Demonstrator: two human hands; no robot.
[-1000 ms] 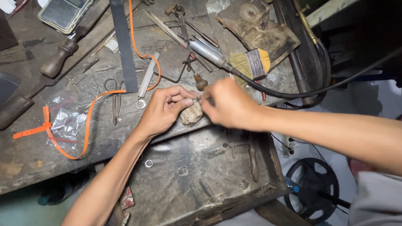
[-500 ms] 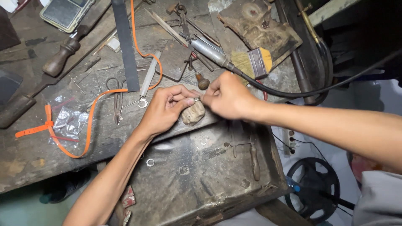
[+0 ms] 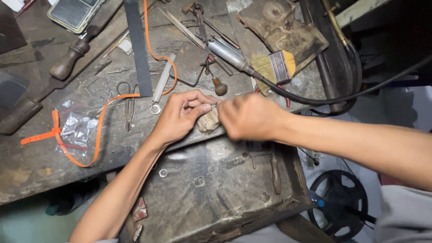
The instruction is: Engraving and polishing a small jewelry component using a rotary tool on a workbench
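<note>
Two bare forearms, no sleeves, no watch, no bracelet — nothing worn from elbow to wrist. Left hand (image 3: 180,118) ungloved, fingers slim, nails short and plain; right hand (image 3: 249,118) likewise ungloved and ringless as far as the motion blur allows. Pale grey cloth — a garment's fold — at the lower right corner of the view.

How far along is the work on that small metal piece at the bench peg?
Done: nothing finished is visible. One silver ring lies on the worn wooden bench, another small ring on the lower tray. In hand: the left hand pinches a tiny metal piece against the pale wooden peg; the right hand works at it, tool hidden. What is left cannot be judged.
</note>
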